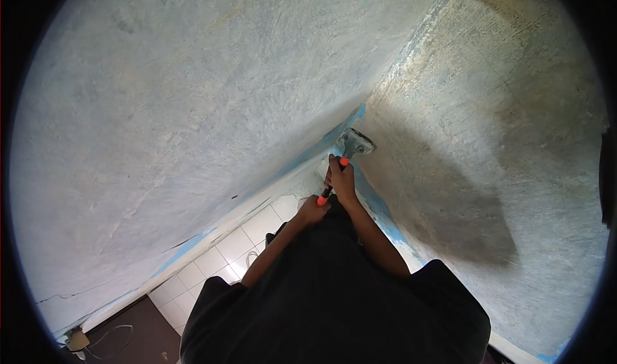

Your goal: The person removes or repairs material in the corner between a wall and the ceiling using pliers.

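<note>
A scraper (353, 143) with a metal blade and an orange and black handle is pressed into the corner where two scraped bluish-grey walls meet. My right hand (340, 179) grips the upper part of the handle just below the blade. My left hand (312, 210) holds the lower end of the handle, where an orange tip shows. Both arms reach forward from my black shirt (334, 300). A band of blue paint (308, 155) remains along the wall just left of the blade.
The left wall (180, 107) and the right wall (501, 139) fill most of the view. White tiles (222, 255) run below the left wall. A dark floor patch with a small object and a cable (96, 341) lies at the bottom left.
</note>
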Demonstrator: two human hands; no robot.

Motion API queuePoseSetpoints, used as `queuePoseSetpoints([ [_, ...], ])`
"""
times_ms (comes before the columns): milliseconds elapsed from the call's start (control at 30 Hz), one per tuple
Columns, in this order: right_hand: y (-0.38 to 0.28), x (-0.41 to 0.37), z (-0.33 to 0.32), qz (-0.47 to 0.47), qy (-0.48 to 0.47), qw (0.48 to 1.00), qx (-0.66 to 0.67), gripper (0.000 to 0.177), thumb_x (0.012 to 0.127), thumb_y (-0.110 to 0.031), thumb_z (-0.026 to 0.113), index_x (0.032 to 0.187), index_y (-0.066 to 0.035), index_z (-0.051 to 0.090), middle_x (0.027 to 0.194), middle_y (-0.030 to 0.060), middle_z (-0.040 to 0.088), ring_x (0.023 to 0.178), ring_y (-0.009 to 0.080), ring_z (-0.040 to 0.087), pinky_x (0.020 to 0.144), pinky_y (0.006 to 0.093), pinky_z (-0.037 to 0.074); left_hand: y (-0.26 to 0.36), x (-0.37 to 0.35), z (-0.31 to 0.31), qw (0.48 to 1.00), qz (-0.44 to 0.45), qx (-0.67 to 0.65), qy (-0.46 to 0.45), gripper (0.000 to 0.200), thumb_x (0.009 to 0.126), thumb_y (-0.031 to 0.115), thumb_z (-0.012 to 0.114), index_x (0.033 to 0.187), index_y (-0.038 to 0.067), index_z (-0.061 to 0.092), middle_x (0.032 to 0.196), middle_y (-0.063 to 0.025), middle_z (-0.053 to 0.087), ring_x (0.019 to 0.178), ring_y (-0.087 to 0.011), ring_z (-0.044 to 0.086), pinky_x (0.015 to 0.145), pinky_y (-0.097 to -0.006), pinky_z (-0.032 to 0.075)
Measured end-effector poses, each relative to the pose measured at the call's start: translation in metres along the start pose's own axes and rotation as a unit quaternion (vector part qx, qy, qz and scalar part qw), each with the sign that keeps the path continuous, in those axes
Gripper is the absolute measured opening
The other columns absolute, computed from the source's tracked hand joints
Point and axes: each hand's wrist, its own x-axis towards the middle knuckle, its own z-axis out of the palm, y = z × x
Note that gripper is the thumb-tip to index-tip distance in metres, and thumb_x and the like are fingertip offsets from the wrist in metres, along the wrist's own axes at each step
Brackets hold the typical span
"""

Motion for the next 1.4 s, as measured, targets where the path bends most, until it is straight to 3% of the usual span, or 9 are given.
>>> queuePoseSetpoints([
  [133, -0.004, 0.003, 0.004, -0.013, 0.004, 1.000, -0.008, 0.038, 0.096, -0.027, 0.055, 0.065, -0.009, 0.042, 0.049, -0.0010, 0.038, 0.038, 0.0105, 0.038, 0.039, 0.0287, 0.035, -0.006, 0.015, 0.001, 0.997, 0.034, 0.055, 0.040, 0.033, 0.079, 0.030, 0.063, 0.073, -0.003, 0.061, 0.063, -0.0145, 0.063, 0.060, -0.0242, 0.064, 0.059, -0.0391, 0.049],
  [233, -0.013, -0.005, 0.004, -0.033, -0.005, 0.999, -0.019, 0.037, 0.096, -0.026, 0.055, 0.066, -0.010, 0.042, 0.048, -0.0017, 0.039, 0.037, 0.0097, 0.039, 0.037, 0.0279, 0.034, 0.016, 0.000, 0.000, 1.000, -0.008, -0.020, 0.006, 0.036, 0.078, 0.031, 0.063, 0.074, -0.005, 0.061, 0.065, -0.0179, 0.063, 0.064, -0.0288, 0.065, 0.062, -0.0415, 0.049],
  [433, -0.001, 0.001, 0.003, -0.027, 0.004, 1.000, -0.008, 0.037, 0.096, -0.026, 0.053, 0.066, -0.008, 0.042, 0.050, -0.0004, 0.038, 0.038, 0.0111, 0.040, 0.040, 0.0295, 0.037, 0.015, 0.001, -0.008, 0.998, -0.020, 0.048, 0.028, 0.039, 0.078, 0.031, 0.062, 0.076, -0.007, 0.061, 0.070, -0.0226, 0.064, 0.071, -0.0359, 0.066, 0.067, -0.0454, 0.049],
  [700, -0.003, 0.002, 0.007, -0.025, 0.003, 1.000, 0.004, 0.037, 0.097, -0.025, 0.052, 0.066, -0.010, 0.039, 0.050, -0.0015, 0.035, 0.038, 0.0105, 0.036, 0.040, 0.0298, 0.036, 0.025, -0.006, -0.017, 0.998, 0.006, 0.054, 0.031, 0.038, 0.078, 0.031, 0.063, 0.079, -0.007, 0.062, 0.073, -0.0245, 0.064, 0.074, -0.0362, 0.066, 0.067, -0.0441, 0.049],
  [833, -0.013, 0.000, 0.010, -0.041, 0.003, 0.999, 0.012, 0.037, 0.096, -0.025, 0.054, 0.065, -0.008, 0.042, 0.049, 0.0001, 0.040, 0.037, 0.0109, 0.039, 0.037, 0.0290, 0.035, 0.044, -0.015, -0.021, 0.997, 0.003, 0.064, 0.035, 0.038, 0.078, 0.032, 0.063, 0.079, -0.006, 0.063, 0.073, -0.0241, 0.064, 0.074, -0.0348, 0.066, 0.067, -0.0439, 0.049],
  [1033, 0.007, 0.006, 0.002, -0.039, 0.008, 0.999, 0.015, 0.037, 0.096, -0.025, 0.055, 0.066, -0.008, 0.043, 0.048, -0.0004, 0.039, 0.036, 0.0108, 0.039, 0.037, 0.0291, 0.035, 0.020, 0.000, -0.018, 0.998, -0.006, 0.056, 0.012, 0.038, 0.079, 0.032, 0.063, 0.078, -0.006, 0.063, 0.070, -0.0212, 0.065, 0.070, -0.0333, 0.066, 0.065, -0.0429, 0.049],
  [1133, -0.003, 0.007, 0.008, -0.040, 0.015, 0.999, 0.002, 0.037, 0.096, -0.026, 0.055, 0.066, -0.009, 0.043, 0.049, -0.0008, 0.038, 0.037, 0.0106, 0.038, 0.038, 0.0290, 0.035, 0.043, -0.010, -0.019, 0.997, 0.019, 0.065, 0.042, 0.035, 0.078, 0.032, 0.060, 0.071, -0.002, 0.060, 0.061, -0.0114, 0.060, 0.058, -0.0214, 0.060, 0.058, -0.0389, 0.045],
  [1233, -0.013, -0.004, 0.007, -0.033, 0.006, 0.999, -0.008, 0.037, 0.096, -0.027, 0.053, 0.066, -0.010, 0.042, 0.050, -0.0013, 0.036, 0.038, 0.0103, 0.035, 0.040, 0.0290, 0.035, 0.032, -0.008, -0.014, 0.999, -0.029, -0.005, -0.018, 0.039, 0.079, 0.032, 0.064, 0.079, -0.007, 0.062, 0.070, -0.0212, 0.065, 0.070, -0.0340, 0.066, 0.065, -0.0430, 0.049],
  [1400, 0.005, 0.005, 0.003, -0.039, 0.012, 0.999, 0.015, 0.037, 0.096, -0.027, 0.054, 0.066, -0.010, 0.042, 0.049, -0.0018, 0.036, 0.038, 0.0100, 0.035, 0.040, 0.0291, 0.035, 0.028, -0.004, -0.019, 0.996, 0.027, 0.073, 0.033, 0.037, 0.079, 0.030, 0.063, 0.077, -0.007, 0.061, 0.070, -0.0234, 0.064, 0.072, -0.0367, 0.065, 0.065, -0.0439, 0.049],
])
